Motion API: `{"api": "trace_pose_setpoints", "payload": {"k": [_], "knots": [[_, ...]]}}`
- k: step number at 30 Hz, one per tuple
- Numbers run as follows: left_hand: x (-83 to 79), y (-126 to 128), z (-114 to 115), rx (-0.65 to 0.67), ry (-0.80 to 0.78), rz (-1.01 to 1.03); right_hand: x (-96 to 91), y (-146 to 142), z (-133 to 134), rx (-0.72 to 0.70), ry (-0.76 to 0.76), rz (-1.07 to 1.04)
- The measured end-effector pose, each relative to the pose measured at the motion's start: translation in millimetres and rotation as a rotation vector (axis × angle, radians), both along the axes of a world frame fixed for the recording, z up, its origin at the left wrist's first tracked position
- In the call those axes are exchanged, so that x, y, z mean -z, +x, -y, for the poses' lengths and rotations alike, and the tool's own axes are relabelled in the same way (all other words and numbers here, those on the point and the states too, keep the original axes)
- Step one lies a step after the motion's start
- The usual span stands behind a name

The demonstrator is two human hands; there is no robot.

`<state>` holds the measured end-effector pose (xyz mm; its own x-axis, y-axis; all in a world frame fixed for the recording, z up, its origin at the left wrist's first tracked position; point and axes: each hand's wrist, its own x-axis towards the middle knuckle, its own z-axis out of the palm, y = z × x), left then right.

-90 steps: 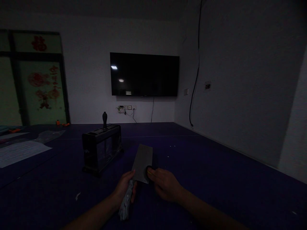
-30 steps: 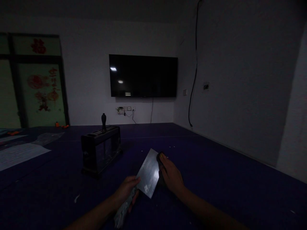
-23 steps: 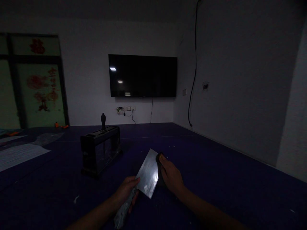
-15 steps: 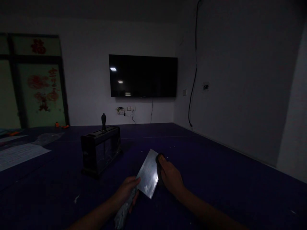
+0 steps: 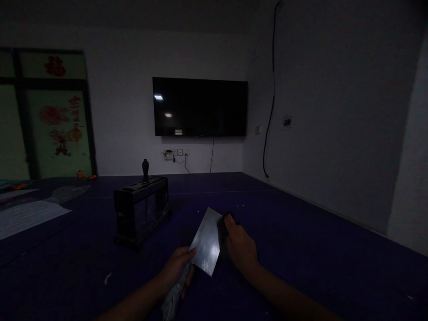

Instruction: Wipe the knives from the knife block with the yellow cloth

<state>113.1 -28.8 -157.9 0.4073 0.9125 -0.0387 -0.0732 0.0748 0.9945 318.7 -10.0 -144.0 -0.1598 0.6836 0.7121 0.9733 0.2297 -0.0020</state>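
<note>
My left hand [image 5: 179, 265] is wrapped round the handle of a cleaver [image 5: 205, 245], its thumb at the base of the broad, shiny blade. Clear crinkled plastic seems to cover the handle [image 5: 172, 298]. The blade tilts up and away, over the dark blue surface. In my right hand [image 5: 242, 249] a dark piece [image 5: 223, 229], perhaps a cloth or a stone, is pinched along the blade's right edge. Its kind is too dark to make out. To the left stands a black knife-block-like holder [image 5: 143, 211] with see-through sides and a black handle-like piece [image 5: 145, 169] upright at its top.
A sheet of paper [image 5: 31, 217] and clear plastic wrap [image 5: 68, 193] lie at the left. Small white scraps [image 5: 107, 278] dot the blue surface [image 5: 301, 276]. Beyond are a wall-mounted television [image 5: 200, 107], sockets [image 5: 175, 154] and a hanging black cable [image 5: 269, 120].
My right hand has shifted slightly to the right with the dark piece, baring more of the blade's upper corner. My left hand and the cleaver have hardly moved.
</note>
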Motion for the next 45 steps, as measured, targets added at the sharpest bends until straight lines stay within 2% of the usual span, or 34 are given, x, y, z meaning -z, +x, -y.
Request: {"api": "trace_pose_setpoints", "payload": {"k": [5,13,22,30,36,45], "knots": [[1.2,0,-1,0.016,0.009,-0.036,0.9,-2,1,-0.114,-0.069,0.006],[-0.8,0,-2,0.087,0.081,-0.125,3.3,6,-2,-0.172,-0.093,-0.151],[-1.8,1,1,0.069,0.092,-0.14,-1.1,0,1,-0.156,-0.089,0.041],[-0.9,2,-2,0.064,0.067,-0.117,0.2,-8,10,-0.273,-0.084,0.208],[-0.3,3,0,0.038,0.079,-0.09,1.4,-2,7,-0.327,-0.06,0.115],[-11.7,6,10,0.061,0.107,-0.117,0.0,1,3,-0.242,-0.073,-0.095]]}}
